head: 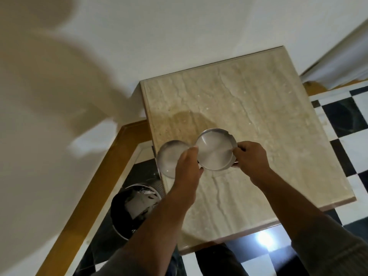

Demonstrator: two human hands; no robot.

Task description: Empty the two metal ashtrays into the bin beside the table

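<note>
Left hand [187, 166] grips one ashtray [171, 158], right hand [252, 158] another [216, 149], over the table [258, 116]; bin [135, 208] at seven o'clock.

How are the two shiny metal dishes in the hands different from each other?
The left ashtray looks blurred and sits over the table's left edge, nearer the bin; the right ashtray looks sharp and sits fully over the marble table. The left hand covers part of the left ashtray; the right hand grips only the right ashtray's rim. Both are round, silvery and look empty.
</note>
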